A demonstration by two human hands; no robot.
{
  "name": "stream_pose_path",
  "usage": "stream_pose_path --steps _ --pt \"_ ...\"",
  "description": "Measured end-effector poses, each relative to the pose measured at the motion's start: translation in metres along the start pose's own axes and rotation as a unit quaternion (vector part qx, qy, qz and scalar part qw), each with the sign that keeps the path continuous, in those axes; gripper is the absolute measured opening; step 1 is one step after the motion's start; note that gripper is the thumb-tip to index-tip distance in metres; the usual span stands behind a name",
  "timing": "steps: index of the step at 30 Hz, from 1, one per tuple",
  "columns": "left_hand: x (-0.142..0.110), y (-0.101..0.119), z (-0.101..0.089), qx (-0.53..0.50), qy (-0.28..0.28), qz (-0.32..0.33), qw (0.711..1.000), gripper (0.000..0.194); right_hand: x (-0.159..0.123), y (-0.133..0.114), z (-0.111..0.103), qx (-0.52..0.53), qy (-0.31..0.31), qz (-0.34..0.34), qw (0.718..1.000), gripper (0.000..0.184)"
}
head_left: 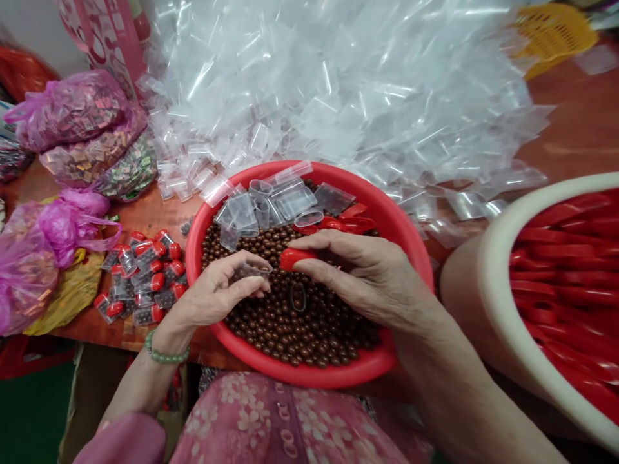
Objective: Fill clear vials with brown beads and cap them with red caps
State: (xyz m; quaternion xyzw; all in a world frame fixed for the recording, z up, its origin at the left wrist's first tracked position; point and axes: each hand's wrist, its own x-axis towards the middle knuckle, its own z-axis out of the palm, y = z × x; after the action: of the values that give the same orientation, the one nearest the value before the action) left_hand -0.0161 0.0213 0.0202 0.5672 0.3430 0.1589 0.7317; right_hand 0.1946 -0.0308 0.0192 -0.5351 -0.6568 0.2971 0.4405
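Observation:
My left hand [227, 287], with a green bead bracelet on the wrist, pinches a clear plastic sleeve [254, 267] over the red basin [309, 380]. Between the thumb and fingers of my right hand [365, 274] is a red plastic cap [296, 258], held a little apart from the sleeve. Round brown balls [285, 335] fill much of the basin below both hands. One clear sleeve [298, 296] lies on the balls between my hands. More clear sleeves [290, 200] and several red caps [345, 220] rest at the basin's far side.
A large heap of clear sleeves [338, 84] covers the table behind. Filled red-capped packs [145, 274] lie left of the basin, beside pink bags [72, 116]. At right stands a cream bucket [464, 277] of red pieces [570, 283]. A yellow basket [556, 32] sits far right.

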Motion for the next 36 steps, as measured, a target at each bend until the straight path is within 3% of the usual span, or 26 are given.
stream_pose_path --steps 6,12,19,27,32,36 --pt "0.004 -0.007 -0.004 -0.142 -0.019 -0.008 0.99 0.031 0.002 -0.002 0.003 -0.006 -0.024 -0.021 0.999 0.012" --pt "0.003 -0.011 -0.005 -0.283 -0.024 0.042 0.958 0.036 -0.002 0.004 0.005 -0.001 0.024 -0.003 1.0 0.018" --pt "0.002 -0.015 -0.011 -0.348 -0.036 0.111 0.93 0.043 -0.007 0.005 0.012 -0.004 0.056 0.019 0.998 0.019" --pt "0.002 -0.018 -0.015 -0.391 -0.075 0.115 0.91 0.05 -0.008 -0.003 0.016 0.017 0.043 0.022 0.999 0.016" --pt "0.003 -0.017 -0.019 -0.424 -0.095 0.102 0.895 0.037 -0.009 -0.007 0.017 0.044 0.068 0.055 0.995 0.015" --pt "-0.001 -0.015 -0.01 -0.388 -0.065 0.109 0.913 0.029 -0.002 -0.02 0.022 0.101 0.14 0.087 0.981 0.015"
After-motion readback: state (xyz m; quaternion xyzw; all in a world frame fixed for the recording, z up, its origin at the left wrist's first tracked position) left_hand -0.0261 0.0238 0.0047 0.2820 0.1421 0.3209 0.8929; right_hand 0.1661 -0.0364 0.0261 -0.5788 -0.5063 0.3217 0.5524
